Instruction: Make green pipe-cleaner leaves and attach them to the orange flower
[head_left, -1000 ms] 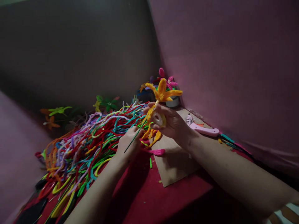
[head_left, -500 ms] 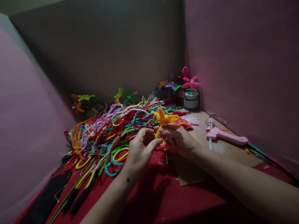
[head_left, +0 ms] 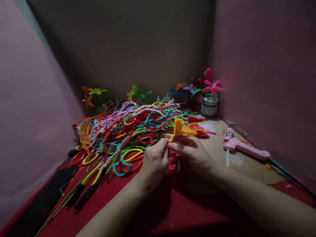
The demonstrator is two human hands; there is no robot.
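An orange-yellow pipe-cleaner flower (head_left: 181, 129) is held up in front of the pile, its petals pointing up and to the right. My right hand (head_left: 191, 151) pinches it at the base with thumb and fingers. My left hand (head_left: 156, 156) is closed beside it, fingertips at the lower end of the flower and touching the right hand. The fingers hide most of the base. Behind both hands spreads a pile of coloured pipe cleaners (head_left: 138, 121). Pink pipe-cleaner pieces (head_left: 201, 131) lie just beyond the flower.
A pink glue gun (head_left: 247, 149) lies on cardboard (head_left: 256, 169) at the right. At the back, a pink flower (head_left: 212, 88) stands in a grey pot (head_left: 209, 107). Yellow-and-black pliers (head_left: 92, 186) and a black flat object (head_left: 53, 197) lie left on the red cloth (head_left: 158, 210).
My left hand has closed in at the flower's base, its fingers now curled together. The flower has turned in my hands. The whole view has shifted, so things appear further right.
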